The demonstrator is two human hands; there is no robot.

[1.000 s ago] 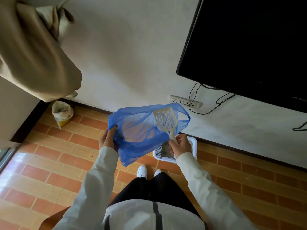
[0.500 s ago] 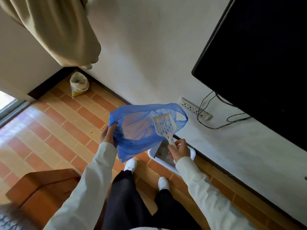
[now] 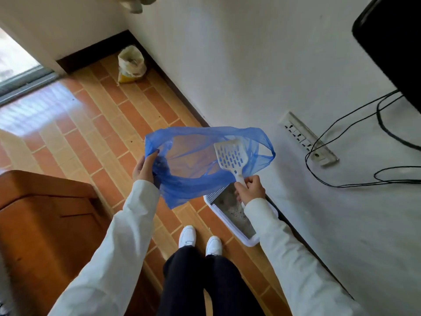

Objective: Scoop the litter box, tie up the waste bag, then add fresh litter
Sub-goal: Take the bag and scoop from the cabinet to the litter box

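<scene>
Both hands raised, scoop [image 3: 231,156] inside bag [image 3: 189,179]

The view swings left: the litter sack [image 3: 131,62] in the corner shows farther up, a wooden cabinet [image 3: 45,222] fills the lower left, and the television [image 3: 391,42] slides off right
</scene>
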